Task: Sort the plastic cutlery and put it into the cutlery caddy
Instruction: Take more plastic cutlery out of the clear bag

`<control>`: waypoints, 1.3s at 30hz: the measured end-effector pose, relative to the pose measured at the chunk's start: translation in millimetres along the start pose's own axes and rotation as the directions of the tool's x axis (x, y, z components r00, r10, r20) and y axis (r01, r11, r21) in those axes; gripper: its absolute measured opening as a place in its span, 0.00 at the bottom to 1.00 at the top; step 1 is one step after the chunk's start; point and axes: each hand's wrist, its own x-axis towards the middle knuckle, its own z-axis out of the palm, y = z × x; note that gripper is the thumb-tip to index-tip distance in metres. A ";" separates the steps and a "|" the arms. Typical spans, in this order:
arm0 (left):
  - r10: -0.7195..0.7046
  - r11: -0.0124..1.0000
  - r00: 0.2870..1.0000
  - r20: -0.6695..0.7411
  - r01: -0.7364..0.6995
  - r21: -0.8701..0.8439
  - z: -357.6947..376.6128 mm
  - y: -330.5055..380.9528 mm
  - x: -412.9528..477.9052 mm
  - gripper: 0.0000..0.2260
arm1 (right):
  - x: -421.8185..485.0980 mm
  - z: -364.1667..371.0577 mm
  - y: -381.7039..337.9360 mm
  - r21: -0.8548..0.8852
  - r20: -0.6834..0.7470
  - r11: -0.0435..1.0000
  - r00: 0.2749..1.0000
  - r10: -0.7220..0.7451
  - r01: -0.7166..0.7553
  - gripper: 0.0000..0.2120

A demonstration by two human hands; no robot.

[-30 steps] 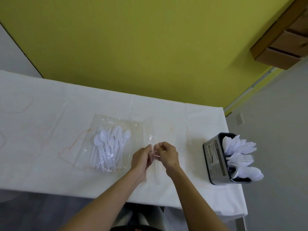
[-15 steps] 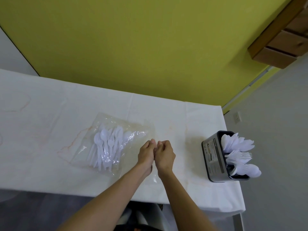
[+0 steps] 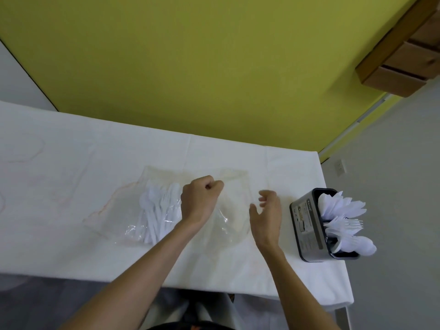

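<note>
A pile of white plastic cutlery [image 3: 158,208] lies inside a clear plastic bag [image 3: 128,210] on the white table [image 3: 71,186]. My left hand [image 3: 200,201] is curled into a fist just right of the pile and grips the edge of a second, empty clear bag [image 3: 229,210] that spreads between my hands. My right hand [image 3: 266,214] hovers open at that bag's right side, fingers relaxed and holding nothing. The dark grey cutlery caddy [image 3: 306,225] stands at the table's right end, with white forks [image 3: 347,225], spoons [image 3: 359,244] and other white pieces sticking out.
The table's right edge and near right corner [image 3: 342,296] lie close behind the caddy. A yellow-green wall [image 3: 190,67] runs behind the table. Wooden shelving [image 3: 409,53] hangs at the upper right. The tablecloth shows faint brown stains.
My hands, pressed together over the empty bag half a second ago, have parted. The left moved up and left as a fist; the right let go and opened to the right.
</note>
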 end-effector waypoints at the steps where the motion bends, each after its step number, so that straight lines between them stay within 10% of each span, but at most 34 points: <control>1: 0.003 1.000 0.997 0.074 -0.003 0.012 1.5 2.1 2.0 0.16 | -1.8 -7.0 -10.5 0.046 -0.029 0.989 0.990 -0.137 0.138 0.10; 3: -0.013 0.996 0.973 0.232 0.034 -0.087 3.5 8.0 1.0 0.18 | -5.6 -16.8 -28.4 0.168 0.097 0.959 0.964 -0.248 0.229 0.03; 6: -0.108 0.964 0.969 0.220 0.156 -0.214 7.0 4.2 -0.7 0.26 | -3.7 -18.0 -42.1 0.329 0.495 0.921 0.869 0.020 -0.209 0.15; 10: -0.078 0.984 0.997 -0.026 0.081 0.160 10.4 -56.3 6.0 0.19 | 6.1 -7.9 -32.9 0.307 0.508 0.884 0.846 0.162 -0.354 0.08; 15: -0.062 0.946 0.994 0.086 0.031 0.323 3.2 -115.2 5.7 0.13 | 14.9 -8.7 -13.7 0.611 0.728 0.338 0.676 0.116 -0.716 0.12; 18: -0.032 0.917 0.979 -0.203 0.109 0.384 -8.4 -124.3 12.4 0.10 | 18.7 -2.9 12.1 0.548 0.802 0.121 0.560 0.208 -0.828 0.17; 24: -0.460 0.632 0.802 -0.381 0.597 0.493 -56.1 -144.0 28.4 0.19 | 24.5 14.8 30.7 0.243 0.931 0.190 0.284 0.231 -0.951 0.32; 30: -0.203 0.946 0.951 -0.234 0.253 0.205 -56.5 -113.4 13.1 0.08 | 19.4 28.5 21.2 0.225 0.893 0.374 0.344 0.290 -0.900 0.17; 39: -0.030 0.931 0.998 -0.054 0.008 -0.365 -51.8 -11.9 -19.1 0.09 | 2.9 31.9 36.3 0.329 0.914 0.473 0.402 0.058 -0.817 0.50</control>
